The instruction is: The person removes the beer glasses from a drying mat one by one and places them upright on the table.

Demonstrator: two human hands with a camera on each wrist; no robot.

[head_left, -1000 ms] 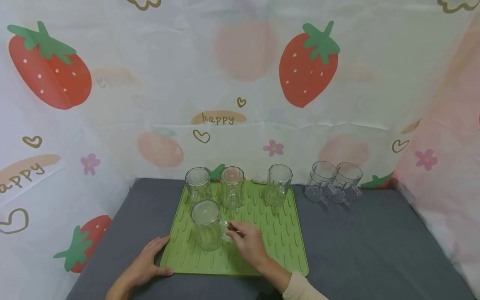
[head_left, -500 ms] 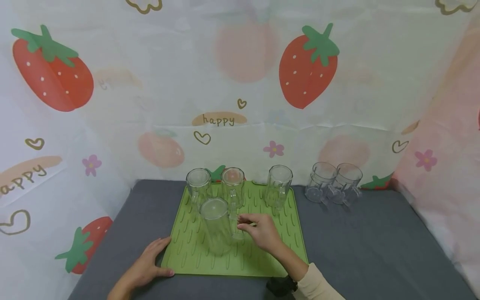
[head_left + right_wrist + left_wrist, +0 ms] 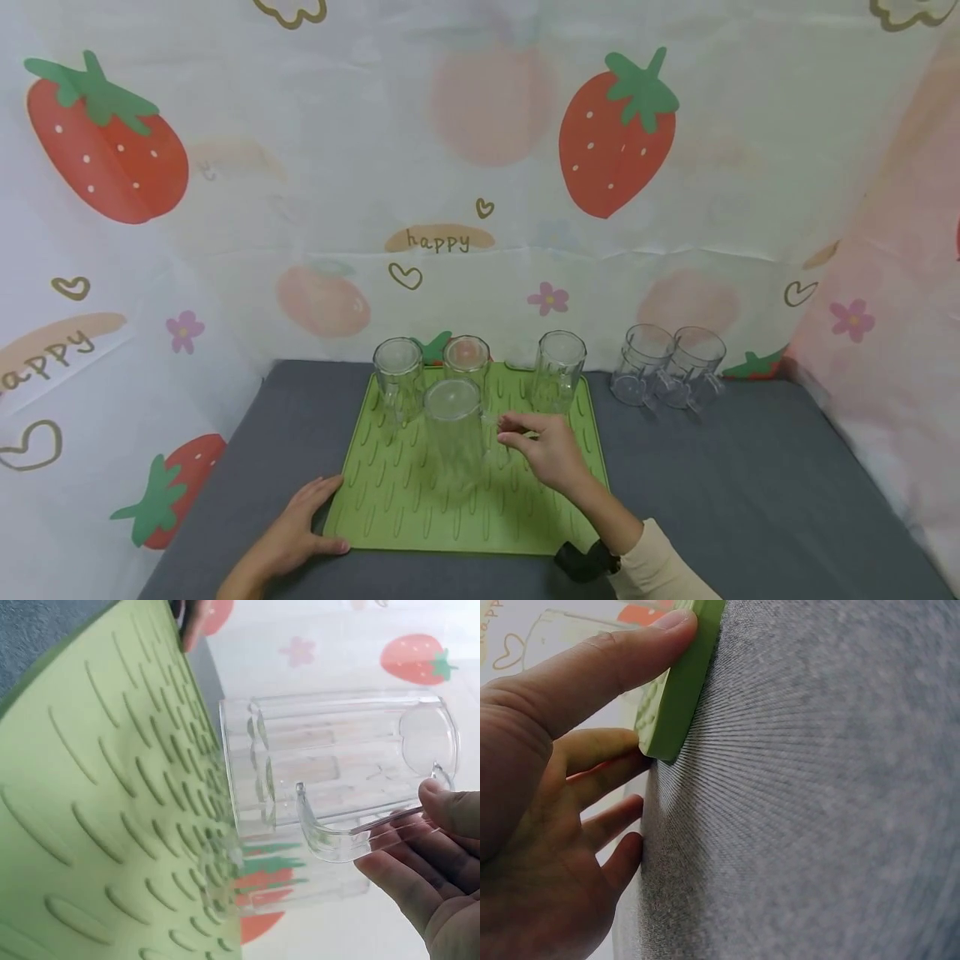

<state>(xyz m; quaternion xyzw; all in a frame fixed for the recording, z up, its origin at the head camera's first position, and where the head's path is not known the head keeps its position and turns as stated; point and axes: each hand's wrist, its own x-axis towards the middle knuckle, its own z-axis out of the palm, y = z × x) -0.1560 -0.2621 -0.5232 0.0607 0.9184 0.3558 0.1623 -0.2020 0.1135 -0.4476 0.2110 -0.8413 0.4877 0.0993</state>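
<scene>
My right hand (image 3: 551,454) pinches the handle of a clear glass mug (image 3: 453,437) between thumb and fingers. The mug is held close over the green ridged mat (image 3: 375,521); in the right wrist view its scalloped band faces the mat. My left hand (image 3: 292,533) rests at the mat's near left corner. Its thumb (image 3: 622,664) lies along the mat's edge, and the other fingers extend beside the corner. Three more glass mugs stand along the mat's back: one at left (image 3: 398,367), a second (image 3: 467,354) partly behind the held mug, and a third (image 3: 559,371) at right.
Two clear mugs (image 3: 641,362) stand close together on the grey tablecloth (image 3: 720,483), right of the mat. A white cloth (image 3: 480,108) printed with strawberries hangs behind the table and at both sides. A black device (image 3: 585,561) is on my right wrist.
My right hand has carried the held mug to the right and farther back over the mat. My left hand stays at the mat's corner, and the other mugs have not moved.
</scene>
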